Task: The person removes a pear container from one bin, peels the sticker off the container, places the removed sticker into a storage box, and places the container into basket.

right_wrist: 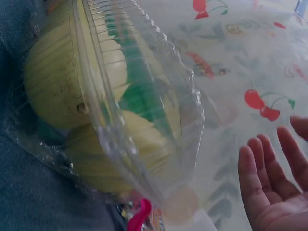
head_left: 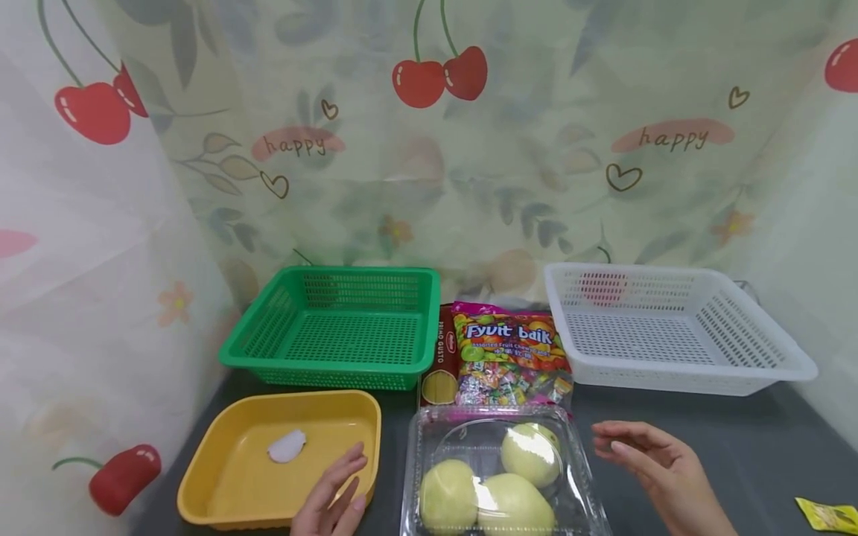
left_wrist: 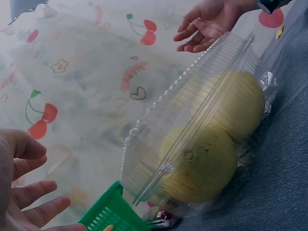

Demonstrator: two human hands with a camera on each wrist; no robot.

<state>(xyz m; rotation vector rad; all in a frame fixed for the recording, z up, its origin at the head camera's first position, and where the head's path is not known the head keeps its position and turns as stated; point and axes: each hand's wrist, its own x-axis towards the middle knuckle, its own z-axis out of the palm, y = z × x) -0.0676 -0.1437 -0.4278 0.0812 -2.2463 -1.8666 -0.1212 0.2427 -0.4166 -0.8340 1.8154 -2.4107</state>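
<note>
Between my two hands stands a clear plastic clamshell box point(head_left: 462, 439) with its lid down. Three pale yellow-green fruits point(head_left: 515, 505) lie inside it. My left hand point(head_left: 333, 497) hovers at the right rim of the yellow tray point(head_left: 221, 514), fingers spread and nothing in them. To the box's right my right hand point(head_left: 660, 465) is held in the air, its fingers relaxed, palm facing the box. Both wrist views show a gap between the box point(left_wrist: 192, 115) and the nearby hand point(left_wrist: 33, 192). In the right wrist view the fruits point(right_wrist: 57, 77) show through the plastic.
A white, petal-like piece point(head_left: 287, 446) lies in the yellow tray. Behind stand a green basket point(head_left: 328, 368) and a white basket point(head_left: 670, 376). Between them are a candy bag point(head_left: 512, 357) and a dark red package point(head_left: 442, 357). A yellow wrapped packet point(head_left: 827, 514) lies far right.
</note>
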